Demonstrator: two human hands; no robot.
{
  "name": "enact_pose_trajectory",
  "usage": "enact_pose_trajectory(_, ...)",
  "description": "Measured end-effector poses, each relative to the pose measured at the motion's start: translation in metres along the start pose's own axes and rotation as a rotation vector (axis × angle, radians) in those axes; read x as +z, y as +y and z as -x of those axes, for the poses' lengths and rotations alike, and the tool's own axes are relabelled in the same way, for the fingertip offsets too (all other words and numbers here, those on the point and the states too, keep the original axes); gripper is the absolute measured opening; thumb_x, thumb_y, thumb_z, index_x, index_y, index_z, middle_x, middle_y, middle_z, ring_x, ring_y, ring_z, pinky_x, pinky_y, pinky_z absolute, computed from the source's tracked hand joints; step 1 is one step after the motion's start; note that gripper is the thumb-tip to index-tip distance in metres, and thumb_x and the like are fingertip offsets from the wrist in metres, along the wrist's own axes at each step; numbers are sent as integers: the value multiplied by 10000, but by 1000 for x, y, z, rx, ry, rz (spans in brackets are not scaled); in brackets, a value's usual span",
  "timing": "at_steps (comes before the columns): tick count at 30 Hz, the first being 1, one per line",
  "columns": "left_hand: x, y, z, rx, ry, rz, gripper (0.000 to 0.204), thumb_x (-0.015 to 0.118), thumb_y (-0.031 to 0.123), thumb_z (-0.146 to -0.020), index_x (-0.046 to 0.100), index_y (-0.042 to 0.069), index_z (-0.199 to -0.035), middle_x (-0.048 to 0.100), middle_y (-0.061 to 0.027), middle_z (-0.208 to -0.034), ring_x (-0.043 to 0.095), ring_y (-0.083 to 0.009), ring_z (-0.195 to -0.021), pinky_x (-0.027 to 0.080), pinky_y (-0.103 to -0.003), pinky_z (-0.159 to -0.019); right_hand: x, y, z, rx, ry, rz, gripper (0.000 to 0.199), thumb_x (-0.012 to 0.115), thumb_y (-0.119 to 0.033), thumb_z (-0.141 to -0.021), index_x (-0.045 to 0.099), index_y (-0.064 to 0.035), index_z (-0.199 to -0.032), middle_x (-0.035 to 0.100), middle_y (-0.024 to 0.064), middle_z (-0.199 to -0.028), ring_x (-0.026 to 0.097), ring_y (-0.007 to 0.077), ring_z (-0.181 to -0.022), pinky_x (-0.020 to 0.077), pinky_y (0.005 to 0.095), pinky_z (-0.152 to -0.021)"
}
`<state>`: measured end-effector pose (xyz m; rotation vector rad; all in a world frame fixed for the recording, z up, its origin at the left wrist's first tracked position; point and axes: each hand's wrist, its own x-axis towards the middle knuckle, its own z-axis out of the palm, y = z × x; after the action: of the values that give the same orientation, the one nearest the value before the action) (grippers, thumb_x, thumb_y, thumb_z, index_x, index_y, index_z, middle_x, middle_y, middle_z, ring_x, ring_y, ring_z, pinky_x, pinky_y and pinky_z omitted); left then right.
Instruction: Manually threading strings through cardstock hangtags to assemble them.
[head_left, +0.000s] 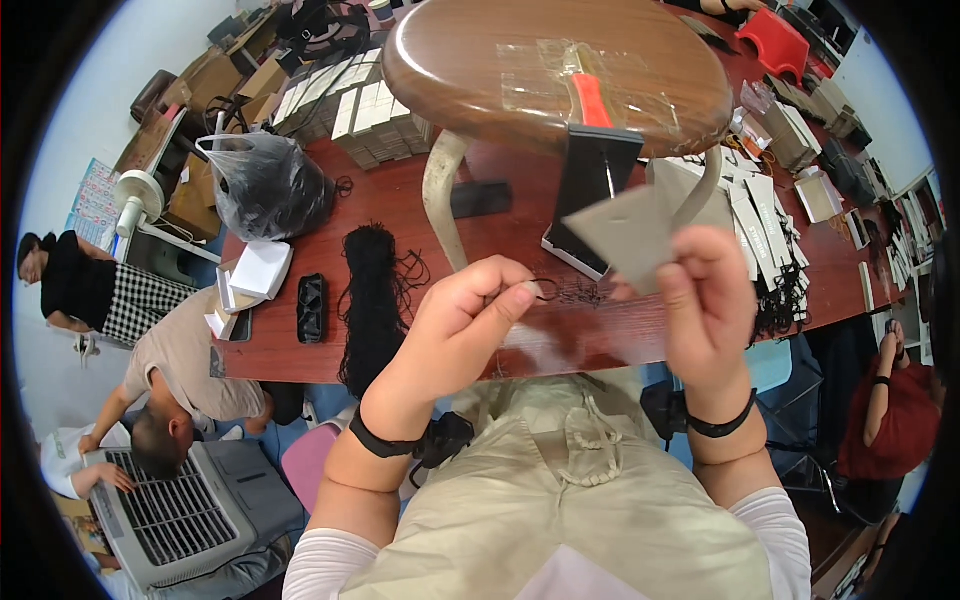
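My left hand (470, 315) pinches a thin black cord (545, 288) between thumb and forefinger, just above the table's near edge. To its right, my right hand (710, 305) grips a flat grey card (625, 235), tilted and slightly blurred. Behind the hands, a red-handled tool (590, 98) with a thin metal shaft is taped to a brown stool (450, 60) standing on the table. A black upright panel (585, 165) stands behind the shaft, with an open white box (572, 258) at its foot. Left of my left hand lies a thick bundle of black cords (370, 300).
White printed tags (770, 225) with black cords lie at the right of the red-brown table (330, 355). At the left are a black plastic bag (268, 185), a black tray (312, 308) and a small white box (262, 268). A person (190, 370) bends over beside a grey slatted appliance (180, 510).
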<state>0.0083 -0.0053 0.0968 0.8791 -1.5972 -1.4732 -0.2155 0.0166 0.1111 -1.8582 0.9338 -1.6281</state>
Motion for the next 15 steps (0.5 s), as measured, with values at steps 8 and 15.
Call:
enact_pose_trajectory(8, 16, 71, -9, 336, 30, -169, 98, 566, 70, -908, 613, -15, -923, 605, -32, -837, 506, -79, -692, 403, -213, -627, 17, 2, 1, 21, 105, -30, 85, 455, 23, -928, 456, 44, -1011, 641, 123, -745, 644, 137, -645, 508, 234, -580)
enact_pose_trajectory(15, 20, 75, -18, 379, 164, -133, 82, 574, 64, -910, 606, -9, -929, 596, -50, -777, 544, -89, -682, 445, -234, -606, 25, -14, -6, 190, 71, -8, 113, 484, -13, -932, 452, 32, -1031, 653, 132, -761, 651, 135, -638, 504, 241, -572)
